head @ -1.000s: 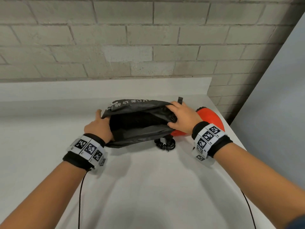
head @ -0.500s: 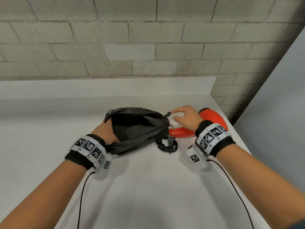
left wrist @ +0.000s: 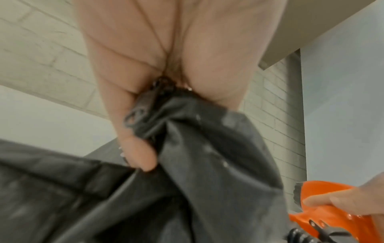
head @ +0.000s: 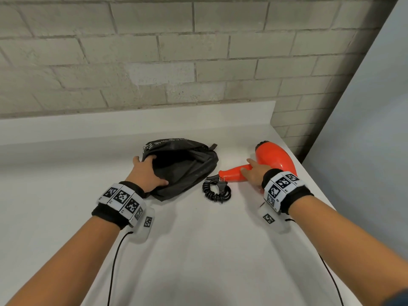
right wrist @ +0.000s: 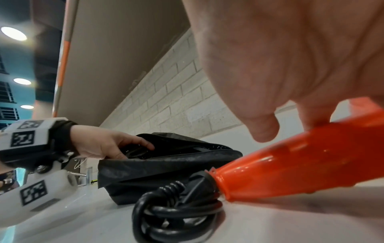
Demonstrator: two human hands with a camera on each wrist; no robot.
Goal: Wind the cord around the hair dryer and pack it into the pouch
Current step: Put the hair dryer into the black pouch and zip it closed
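Note:
The black pouch lies on the white counter with its mouth gaping. My left hand grips its left rim; in the left wrist view my left hand bunches the pouch fabric by the zipper. To the right lies the orange hair dryer, handle pointing left. My right hand curls over that handle, a finger touching the hair dryer on top. The black coiled cord sits in a loose bundle at the handle's end, beside the pouch. The cord is not wound on the dryer.
The white counter ends at a low backsplash under a brick wall. Its right edge runs close behind the dryer, with a grey wall panel beyond. Thin black cables hang from both wrist bands.
My right hand let go of the pouch's right rim and moved right onto the dryer handle. The pouch sagged lower on the counter. My left hand kept its hold.

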